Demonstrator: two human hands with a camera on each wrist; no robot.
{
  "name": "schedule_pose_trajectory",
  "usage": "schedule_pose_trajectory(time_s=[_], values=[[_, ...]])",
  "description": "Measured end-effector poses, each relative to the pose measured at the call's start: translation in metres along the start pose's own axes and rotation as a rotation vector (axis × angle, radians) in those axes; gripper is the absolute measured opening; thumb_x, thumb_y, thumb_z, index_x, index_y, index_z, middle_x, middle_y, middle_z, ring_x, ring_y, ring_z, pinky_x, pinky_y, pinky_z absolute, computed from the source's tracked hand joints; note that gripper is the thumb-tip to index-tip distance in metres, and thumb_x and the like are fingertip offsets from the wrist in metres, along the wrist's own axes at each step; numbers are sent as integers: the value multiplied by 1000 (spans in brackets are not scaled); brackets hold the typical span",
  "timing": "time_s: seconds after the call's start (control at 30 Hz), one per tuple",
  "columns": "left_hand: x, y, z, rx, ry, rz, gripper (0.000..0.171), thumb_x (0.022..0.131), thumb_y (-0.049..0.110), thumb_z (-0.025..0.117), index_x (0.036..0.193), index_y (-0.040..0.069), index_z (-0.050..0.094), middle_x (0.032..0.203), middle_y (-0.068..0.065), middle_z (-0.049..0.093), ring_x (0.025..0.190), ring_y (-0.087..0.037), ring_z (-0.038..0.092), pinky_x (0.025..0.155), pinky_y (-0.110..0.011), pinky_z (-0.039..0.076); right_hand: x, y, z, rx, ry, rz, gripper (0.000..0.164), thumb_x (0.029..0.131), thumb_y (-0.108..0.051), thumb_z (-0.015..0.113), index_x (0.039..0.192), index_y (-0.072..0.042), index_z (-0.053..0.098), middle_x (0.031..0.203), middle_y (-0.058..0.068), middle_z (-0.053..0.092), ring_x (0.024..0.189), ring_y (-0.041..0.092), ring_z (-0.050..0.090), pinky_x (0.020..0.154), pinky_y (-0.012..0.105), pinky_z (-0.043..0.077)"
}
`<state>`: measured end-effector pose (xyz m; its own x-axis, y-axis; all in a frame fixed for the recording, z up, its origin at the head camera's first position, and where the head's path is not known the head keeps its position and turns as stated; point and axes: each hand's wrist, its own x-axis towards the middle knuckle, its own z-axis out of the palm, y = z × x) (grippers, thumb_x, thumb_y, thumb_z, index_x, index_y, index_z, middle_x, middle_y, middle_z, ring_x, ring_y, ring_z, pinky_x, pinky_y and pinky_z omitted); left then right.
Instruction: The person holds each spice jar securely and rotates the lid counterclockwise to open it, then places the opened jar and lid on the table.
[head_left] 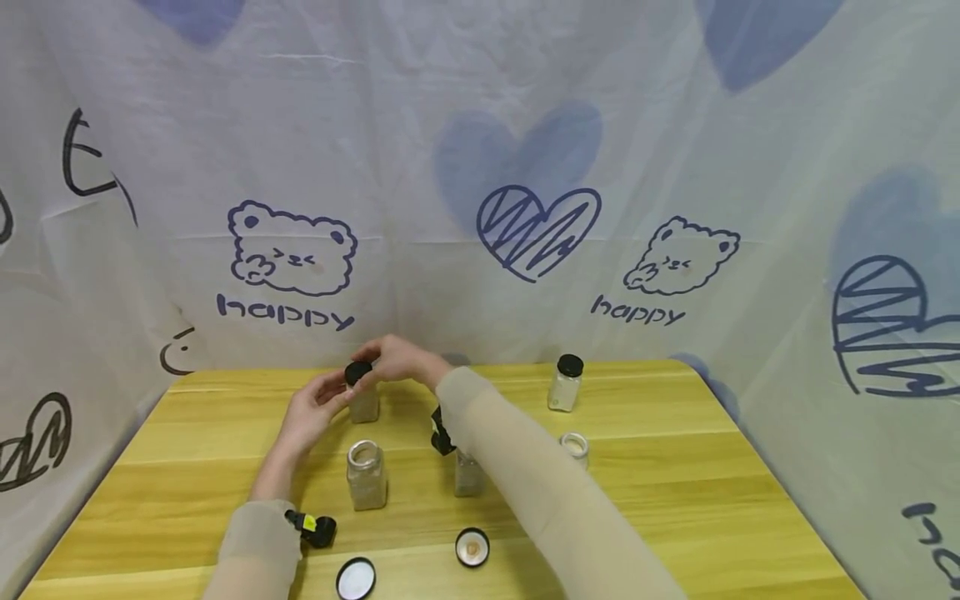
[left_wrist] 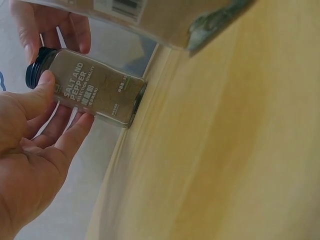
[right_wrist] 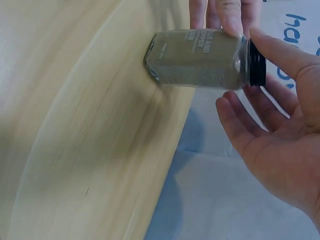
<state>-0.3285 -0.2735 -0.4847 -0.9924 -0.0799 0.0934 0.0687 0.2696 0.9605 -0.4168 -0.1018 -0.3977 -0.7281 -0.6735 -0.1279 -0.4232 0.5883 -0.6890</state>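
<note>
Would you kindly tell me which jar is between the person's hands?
The black-capped SALT AND PEPPER jar at back left, between the left hand and right hand; the capped jar at back right stands apart from both.

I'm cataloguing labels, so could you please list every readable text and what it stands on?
"SALT AND PEPPER": on the held jar.
"SELECTION QUALITY": below, same jar.
"happy": on the backdrop, under two bear drawings; letters cut off at far right.
Too small or blurred: that jar's remaining print; any barcode digits on the nearer jar, left wrist view.
</note>
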Motion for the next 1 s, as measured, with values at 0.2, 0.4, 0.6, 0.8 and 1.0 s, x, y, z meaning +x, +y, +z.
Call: schedule_pose_trajectory(time_s=[0.2, 0.4, 0.6, 0.8, 1.0], values=[[1, 1, 0, -25, -18, 16, 50, 106, 10, 61, 151, -6, 46, 149, -29, 52, 137, -40, 52, 94, -11, 51, -2, -8, 2, -27, 73, 13, 52, 82, -20, 91, 125, -2, 70, 119, 8, 71, 101, 15, 63, 83, 16, 51], [1, -1, -1, -28, -23, 26, 50, 106, 9, 60, 152, -6, 45, 149, -30, 52, 136, -40, 53, 93, -10, 51, -3, -12, 3, -74, 95, 29, 49, 81, -21, 92, 123, -4, 72, 116, 5, 72, 96, 11, 62, 79, 15, 49], [0, 0, -1, -25, -15, 3, 51, 106, 11, 61, 151, -5, 46, 149, -28, 52, 137, -39, 52, 93, -9, 50, -4, -13, 2, -104, 52, 10, 45, 86, -15, 87, 128, -7, 73, 127, 6, 72, 109, 14, 64, 88, 14, 49], [-2, 1, -2, -14, -17, -11, 52, 106, 13, 62, 152, -3, 46, 150, -27, 52, 139, -38, 51, 94, -8, 49, -6, -16, 0, -129, -4, -29, 50, 89, -5, 81, 137, -8, 68, 139, 7, 68, 127, 18, 60, 100, 15, 45], [-2, 2, 0, -14, -24, 6, 52, 106, 14, 62, 153, -4, 45, 150, -27, 52, 138, -38, 52, 95, -10, 50, -9, -16, 0, -66, 2, 9, 57, 89, -12, 83, 142, -5, 63, 141, 9, 65, 124, 16, 61, 99, 16, 48]])
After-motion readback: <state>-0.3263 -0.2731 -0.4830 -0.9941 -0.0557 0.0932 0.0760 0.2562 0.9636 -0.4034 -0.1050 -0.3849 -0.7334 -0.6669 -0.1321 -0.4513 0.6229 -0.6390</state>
